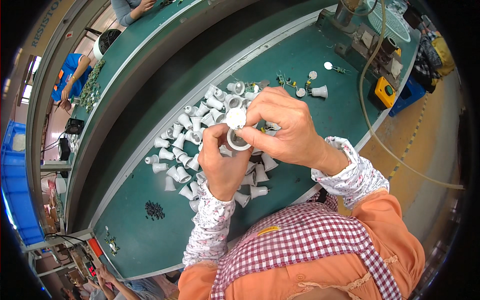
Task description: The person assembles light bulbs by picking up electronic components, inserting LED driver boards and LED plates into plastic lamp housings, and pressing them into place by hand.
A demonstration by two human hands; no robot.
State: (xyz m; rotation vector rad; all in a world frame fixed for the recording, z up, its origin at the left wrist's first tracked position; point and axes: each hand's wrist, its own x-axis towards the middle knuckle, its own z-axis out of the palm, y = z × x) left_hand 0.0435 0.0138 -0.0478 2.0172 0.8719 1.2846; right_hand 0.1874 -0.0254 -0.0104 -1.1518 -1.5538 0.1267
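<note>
My left hand (222,167) is closed around a white bulb housing (240,145), whose round open end faces up. Between the thumb and fingers of my right hand (290,122) is a round white LED board (236,118), tilted just over that opening. Whether board and housing touch, I cannot tell. Under and around both hands spreads a pile of white bulb housings (184,121), most lying on their sides. Beyond my right hand lie small circuit boards (285,81), a loose white disc (300,92) and a single housing (319,92).
Small black pieces (154,210) lie heaped on the green table (140,240). A metal press (372,47), yellow button box (384,92) and hanging hose (364,100) stand at right, a pale basket (390,24) behind. Across the dark channel, a person in blue (72,77) works.
</note>
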